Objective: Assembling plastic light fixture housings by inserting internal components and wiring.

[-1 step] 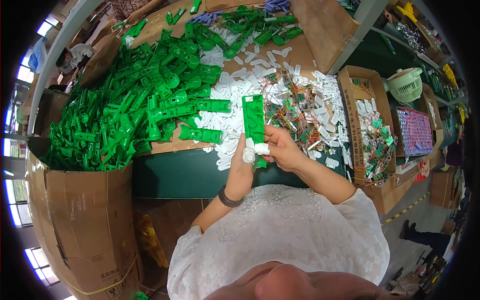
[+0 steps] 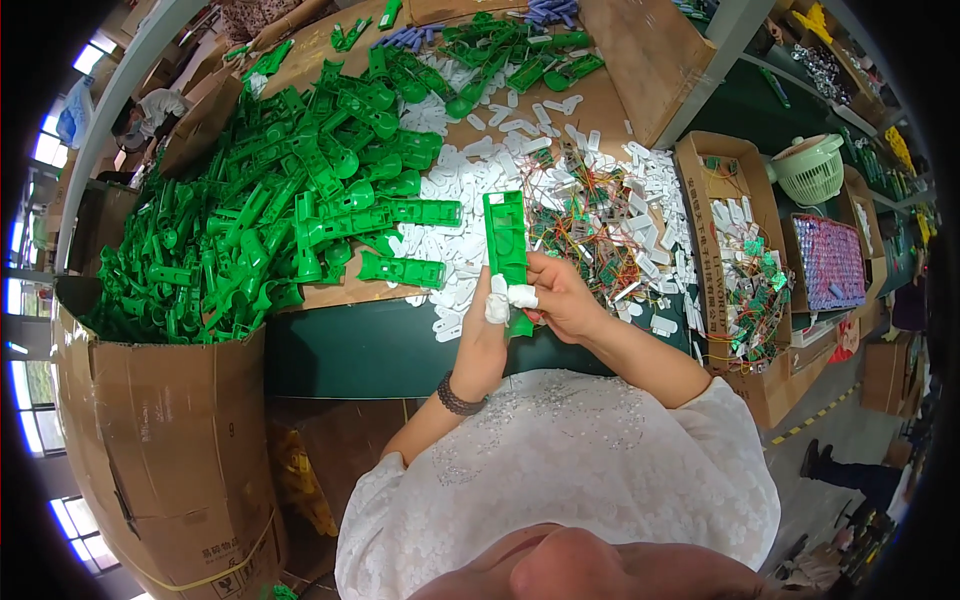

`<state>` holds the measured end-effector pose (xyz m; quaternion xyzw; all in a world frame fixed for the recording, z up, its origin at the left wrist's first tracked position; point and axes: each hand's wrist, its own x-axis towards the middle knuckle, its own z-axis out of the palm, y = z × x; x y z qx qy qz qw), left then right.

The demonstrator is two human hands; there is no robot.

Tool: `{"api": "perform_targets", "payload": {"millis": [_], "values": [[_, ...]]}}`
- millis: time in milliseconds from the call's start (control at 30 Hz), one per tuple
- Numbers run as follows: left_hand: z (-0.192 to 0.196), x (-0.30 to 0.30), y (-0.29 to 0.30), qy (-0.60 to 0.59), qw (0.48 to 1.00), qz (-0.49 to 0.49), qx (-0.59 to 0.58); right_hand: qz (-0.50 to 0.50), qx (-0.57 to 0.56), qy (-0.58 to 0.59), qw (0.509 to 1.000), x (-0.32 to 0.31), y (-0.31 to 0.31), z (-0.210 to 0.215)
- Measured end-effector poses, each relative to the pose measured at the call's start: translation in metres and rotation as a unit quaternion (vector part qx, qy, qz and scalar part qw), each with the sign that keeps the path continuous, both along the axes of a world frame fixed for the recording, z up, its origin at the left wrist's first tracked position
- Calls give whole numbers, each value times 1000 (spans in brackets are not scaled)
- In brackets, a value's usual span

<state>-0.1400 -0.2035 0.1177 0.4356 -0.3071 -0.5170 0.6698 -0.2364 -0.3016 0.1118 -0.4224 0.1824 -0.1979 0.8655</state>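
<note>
Both my hands hold one long green plastic shell [image 2: 506, 232] upright above the table's near edge, its hollow, ribbed inside facing me. My left hand [image 2: 485, 345] grips its lower left side, with the thumb wrapped in white tape. My right hand [image 2: 566, 300] closes on its lower right side, also with white wrapping on the thumb. The two wrapped thumbs meet across the lower part of the shell. A small reddish bit shows under my right thumb; I cannot make out what it is. Behind the shell lie many small white plastic pieces [image 2: 455, 235] and a heap of wired circuit boards [image 2: 600, 225].
A large pile of green shells [image 2: 330, 140] spreads over the left, above a tall cardboard box [image 2: 170, 430]. To the right stand a cardboard tray [image 2: 694, 225] of wired boards, a pale green fan [image 2: 808, 170] and a wooden board [image 2: 645, 70]. Purple pieces [image 2: 550, 11] lie at the back.
The green shell tips very slightly in my hands. My grip stays the same.
</note>
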Motion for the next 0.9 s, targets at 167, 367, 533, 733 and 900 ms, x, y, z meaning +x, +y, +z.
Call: {"api": "perform_targets", "payload": {"millis": [167, 367, 533, 733, 900], "values": [[-21, -4, -6, 66, 996, 25, 54, -27, 73, 12, 997, 2, 1, -35], [-9, 11, -1, 233, 972, -31, -17, 45, -30, 24, 998, -1, -4, 12], [9, 18, -4, 176, 982, -62, 5, 46, -99, 56, 992, -3, -13, 26], [27, 28, -7, 43, 995, -85, 5, 21, -163, 64, 984, -4, -9, 33], [31, 28, -6, 75, 993, -83, 40, 13, -218, 97, 971, -6, -5, 25]]}}
